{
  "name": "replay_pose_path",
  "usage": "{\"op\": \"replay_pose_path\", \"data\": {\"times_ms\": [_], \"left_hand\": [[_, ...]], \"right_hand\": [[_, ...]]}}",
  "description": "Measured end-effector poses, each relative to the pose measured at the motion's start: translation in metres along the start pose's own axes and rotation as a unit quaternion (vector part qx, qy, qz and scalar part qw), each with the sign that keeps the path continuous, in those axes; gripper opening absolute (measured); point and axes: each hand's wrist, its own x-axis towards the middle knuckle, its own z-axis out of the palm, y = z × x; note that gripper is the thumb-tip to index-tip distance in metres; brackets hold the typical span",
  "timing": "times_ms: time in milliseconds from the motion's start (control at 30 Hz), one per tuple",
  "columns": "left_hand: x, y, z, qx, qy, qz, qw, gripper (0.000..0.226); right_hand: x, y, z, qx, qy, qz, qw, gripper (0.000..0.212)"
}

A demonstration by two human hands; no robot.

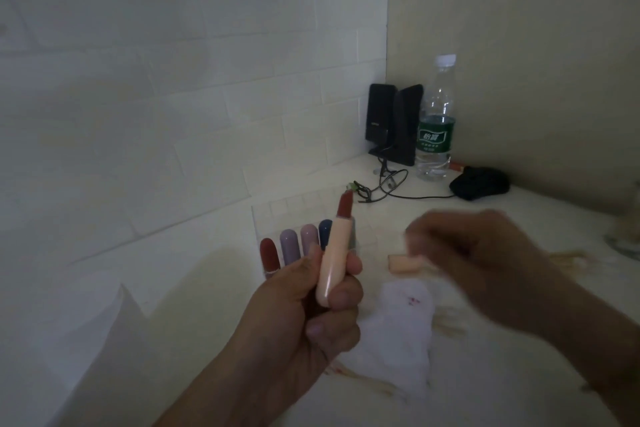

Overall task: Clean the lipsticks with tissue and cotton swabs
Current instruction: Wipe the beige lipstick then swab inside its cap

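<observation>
A: Where is the lipstick?

B: The left hand holds the uncapped lipstick upright above the desk, fingers curled round its pale pink tube, the dark red tip pointing up and slightly right.

A: And the right hand?

B: The right hand is blurred, raised over the desk to the right of the lipstick. Its fingers look bent, but I cannot tell whether they grip anything. The pink cap sits just left of it; whether it is pinched or lying on the desk is unclear.

A: The tissue?

B: A white tissue with small red marks lies on the desk, near, between the two hands.

A: Anything else?

B: Four capped lipsticks stand in a clear organizer behind the left hand. Far right stand black speakers, a water bottle and a dark mouse.
</observation>
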Motion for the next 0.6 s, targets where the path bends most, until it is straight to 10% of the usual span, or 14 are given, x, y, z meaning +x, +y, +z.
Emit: {"op": "replay_pose_path", "data": {"times_ms": [167, 367, 600], "left_hand": [[0.001, 0.003, 0.004, -0.029, 0.024, 0.024, 0.999, 0.039], [0.004, 0.000, 0.006, -0.025, 0.057, 0.048, 0.997, 0.042], [0.002, 0.003, 0.008, -0.009, 0.064, 0.059, 0.996, 0.022]], "right_hand": [[0.010, 0.032, -0.028, 0.279, 0.171, 0.194, 0.925, 0.039], [0.004, 0.054, 0.006, -0.052, 0.006, 0.185, 0.981, 0.022], [0.018, 0.051, 0.030, -0.126, -0.042, 0.139, 0.981, 0.033]]}}
